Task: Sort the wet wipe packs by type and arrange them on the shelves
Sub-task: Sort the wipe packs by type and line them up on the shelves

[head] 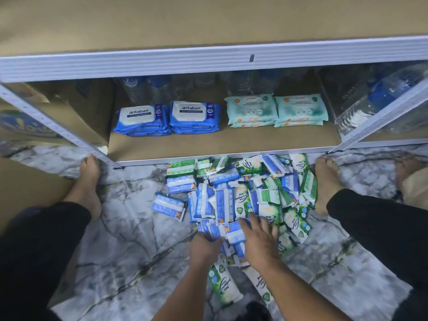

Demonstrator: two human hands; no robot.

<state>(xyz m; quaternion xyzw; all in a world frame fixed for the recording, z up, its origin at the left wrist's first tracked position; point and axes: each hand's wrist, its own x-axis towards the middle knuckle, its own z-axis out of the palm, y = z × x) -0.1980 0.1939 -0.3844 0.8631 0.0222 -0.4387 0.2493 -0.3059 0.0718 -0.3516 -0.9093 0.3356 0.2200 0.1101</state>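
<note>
Step in hand, as I read it: pulling blue packs (234, 232) out of the mixed pile (243, 193) on the floor (129, 239), just in front of the low shelf (231, 142). L hand (205, 245) grips a small bunch of blue packs at the near edge of the pile, fingers (215, 239) curled round them. R hand (259, 239) lies flat on the blue packs just beside it, fingers straight & spread, grasping nothing. Prob. it's raking or squaring them toward L. Green packs (298, 223) are mixed in on the R side & nearer the body.

To do it well:
- One type per grab.
- W/ R hand, slide blue ones over to L only till the bunch is as thick as L can hold. The film looks slick, so packs will likely fan out if squeezed at one end.
- Square the edges vs the floor before lifting.
- Check for green hid under blue.

Shelf has antabax stacks (166, 119) at L & teal stacks (275, 110) at R, w/ bare board in front. Small blue ones could go in a front row, green apart from them.
</note>
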